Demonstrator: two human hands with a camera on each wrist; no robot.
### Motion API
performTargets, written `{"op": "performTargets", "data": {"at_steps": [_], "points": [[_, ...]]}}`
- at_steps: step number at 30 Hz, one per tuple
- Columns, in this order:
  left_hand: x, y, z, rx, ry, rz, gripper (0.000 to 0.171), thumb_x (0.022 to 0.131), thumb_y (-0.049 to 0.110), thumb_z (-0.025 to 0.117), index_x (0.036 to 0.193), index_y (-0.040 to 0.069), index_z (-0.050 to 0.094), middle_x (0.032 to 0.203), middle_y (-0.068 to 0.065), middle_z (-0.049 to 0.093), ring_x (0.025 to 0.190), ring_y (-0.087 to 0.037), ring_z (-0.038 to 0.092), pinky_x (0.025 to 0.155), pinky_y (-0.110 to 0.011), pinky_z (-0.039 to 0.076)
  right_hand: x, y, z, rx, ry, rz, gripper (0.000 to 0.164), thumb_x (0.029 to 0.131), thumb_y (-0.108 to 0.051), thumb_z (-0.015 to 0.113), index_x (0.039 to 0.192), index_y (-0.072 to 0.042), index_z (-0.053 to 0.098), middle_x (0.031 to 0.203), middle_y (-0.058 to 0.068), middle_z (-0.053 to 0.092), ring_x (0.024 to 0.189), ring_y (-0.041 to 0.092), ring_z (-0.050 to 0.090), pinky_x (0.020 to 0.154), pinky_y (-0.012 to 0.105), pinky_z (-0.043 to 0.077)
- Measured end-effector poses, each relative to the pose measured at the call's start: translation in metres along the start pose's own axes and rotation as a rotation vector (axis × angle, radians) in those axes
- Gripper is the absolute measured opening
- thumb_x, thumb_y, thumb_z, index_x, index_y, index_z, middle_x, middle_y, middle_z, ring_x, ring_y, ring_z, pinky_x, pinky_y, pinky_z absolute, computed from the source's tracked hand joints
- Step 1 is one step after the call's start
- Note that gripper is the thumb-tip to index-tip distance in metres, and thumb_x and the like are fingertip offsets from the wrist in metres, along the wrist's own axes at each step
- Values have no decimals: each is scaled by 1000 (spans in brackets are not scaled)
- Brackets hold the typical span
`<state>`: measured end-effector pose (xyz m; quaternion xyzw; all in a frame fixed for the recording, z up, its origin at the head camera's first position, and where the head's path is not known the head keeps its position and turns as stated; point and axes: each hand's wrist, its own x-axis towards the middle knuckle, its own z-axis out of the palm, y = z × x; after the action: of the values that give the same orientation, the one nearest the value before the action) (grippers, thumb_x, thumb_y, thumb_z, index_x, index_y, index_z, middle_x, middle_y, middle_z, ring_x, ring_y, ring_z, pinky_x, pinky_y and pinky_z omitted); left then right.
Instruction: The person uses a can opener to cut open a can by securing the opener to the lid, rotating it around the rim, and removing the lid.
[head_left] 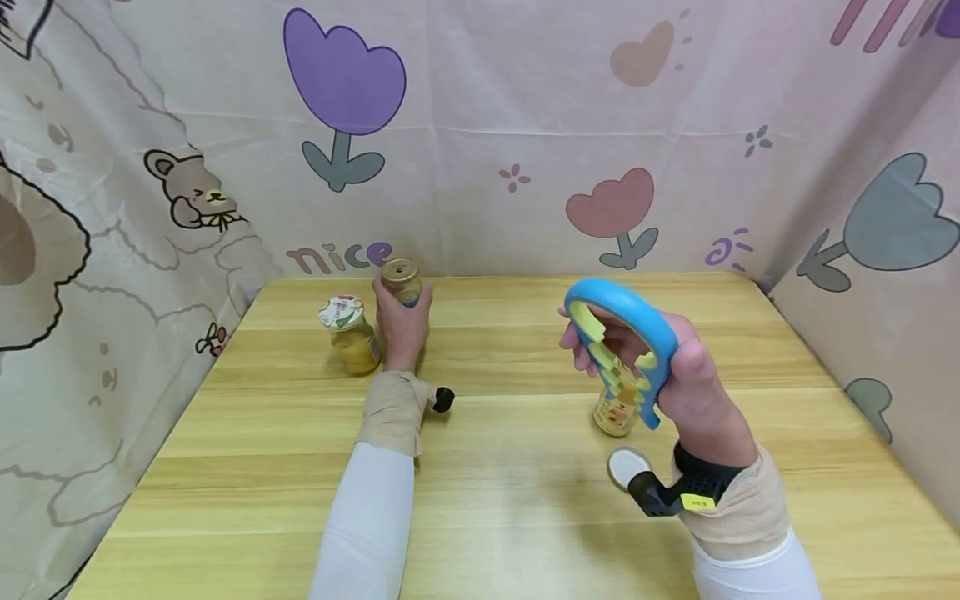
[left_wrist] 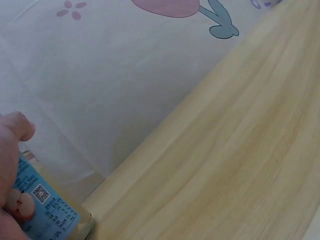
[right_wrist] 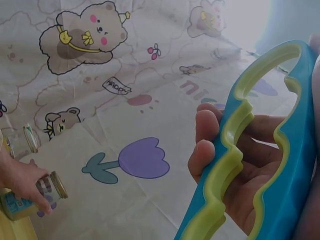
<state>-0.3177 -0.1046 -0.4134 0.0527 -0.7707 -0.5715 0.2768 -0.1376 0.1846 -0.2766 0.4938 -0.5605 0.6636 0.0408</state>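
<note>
1. At the back of the wood-grained table [head_left: 510,500], the left hand [head_left: 402,329] curls round a gold-lidded glass jar [head_left: 403,283] beside a white-lidded jar [head_left: 354,340].
2. The right hand [head_left: 697,379] grips a smooth blue looped opener [head_left: 648,325] with scalloped yellow lining.
3. A small labelled jar [head_left: 611,419] stands near a flat white disc [head_left: 627,467].

White sleeves [head_left: 367,525], beige wrist wraps [head_left: 392,410], black devices [head_left: 654,497], probably cameras.
</note>
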Motion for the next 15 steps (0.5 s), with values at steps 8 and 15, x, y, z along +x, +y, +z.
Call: {"op": "performTargets", "data": {"at_steps": [8,15], "points": [[-3,0,4,-32,-24,-32,68,82,33,71,136,15,35,123,-8,54,111,-23,51,97,-39,41,1,-6,5,-40,15,20,79,97,-60,33,131,10,48,108,17,63,85,24,58,69,35,48],[-8,-1,10,-76,-60,-24,64,82,34,71,133,19,37,119,-4,54,106,-20,52,92,-38,42,7,-16,12,-73,20,64,73,96,-61,36,131,0,52,107,11,65,84,21,58,69,33,47]]}}
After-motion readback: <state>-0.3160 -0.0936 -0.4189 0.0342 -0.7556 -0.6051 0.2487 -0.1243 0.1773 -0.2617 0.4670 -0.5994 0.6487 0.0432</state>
